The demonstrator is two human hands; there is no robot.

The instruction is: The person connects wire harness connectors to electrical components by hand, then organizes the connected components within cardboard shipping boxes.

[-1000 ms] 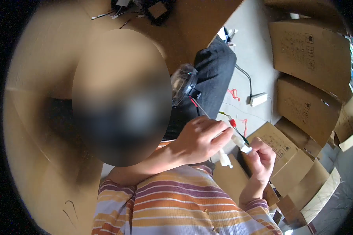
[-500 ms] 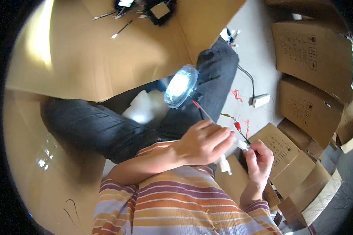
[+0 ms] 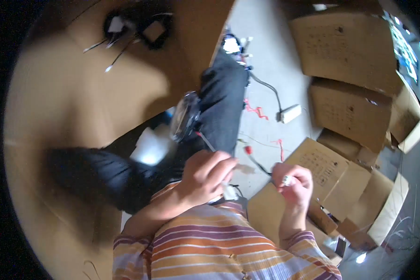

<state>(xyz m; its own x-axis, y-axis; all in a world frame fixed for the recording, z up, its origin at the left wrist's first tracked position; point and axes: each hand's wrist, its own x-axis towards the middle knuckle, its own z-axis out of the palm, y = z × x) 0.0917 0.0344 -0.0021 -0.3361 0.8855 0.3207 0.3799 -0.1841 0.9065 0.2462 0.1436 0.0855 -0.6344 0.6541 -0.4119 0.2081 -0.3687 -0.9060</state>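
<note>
Lamp [image 3: 185,116] near 11 o'clock: glossy, clear, plastic-looking. Connector [image 3: 287,180] near 4: smooth plastic. Box [image 3: 347,49] at 2: matt cardboard. Shirt [image 3: 196,238] at 6: soft, matt cloth.

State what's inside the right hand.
The right hand holds a white connector, partly showing. A dark wire reaches the hand; whatever the grip covers cannot be seen.

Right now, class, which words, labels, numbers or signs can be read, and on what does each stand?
None can be read.
Upper printed box: marks too blurred.
Middle printed box: marks too blurred.
Lower printed box: marks too blurred.
White connector in the right hand: no legible text.
</note>
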